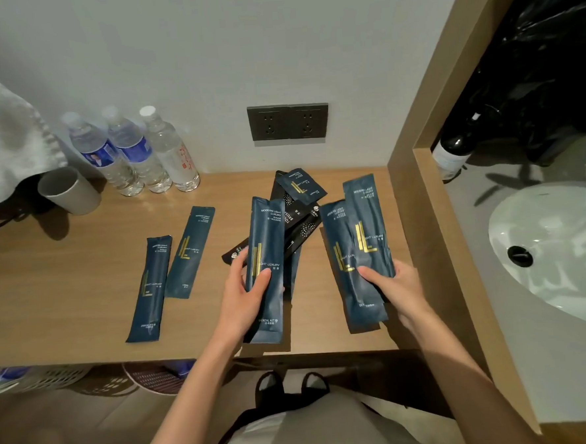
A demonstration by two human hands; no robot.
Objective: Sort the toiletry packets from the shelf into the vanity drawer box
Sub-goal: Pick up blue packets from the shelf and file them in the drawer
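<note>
The left hand (246, 293) holds one long dark blue dental kit packet (265, 244) at its lower half. The thumb lies across the front and the other fingers are curled behind, so the grip is closed on this packet. The packet is a little above the wooden counter (81, 269), with its top end pointing to the wall.

The right hand (395, 284) holds two blue packets (365, 217) together, one half over the other. The thumb presses on the front one, and this grip is also clamped on them.

Between the hands and behind them a small pile of black packets (302, 224) lies on the counter, crossed over each other. A short blue sachet (301, 185) rests at the far end of the pile, near the wall. Under the left-hand packet there seems to be one more blue packet, but it is mostly covered and I cannot tell for sure.

To the left, apart from the pile, a pair of flat packets (150, 289) lies side by side on the counter, very close at one corner.

Three water bottles (136, 152) stand at the wall on the far left, and a grey cup (68, 191) is just beside them. A dark double wall socket (288, 122) is on the wall above the pile. On the right, beyond a wooden partition, there are a white sink basin (560, 239) and a dark bottle (452, 153).
</note>
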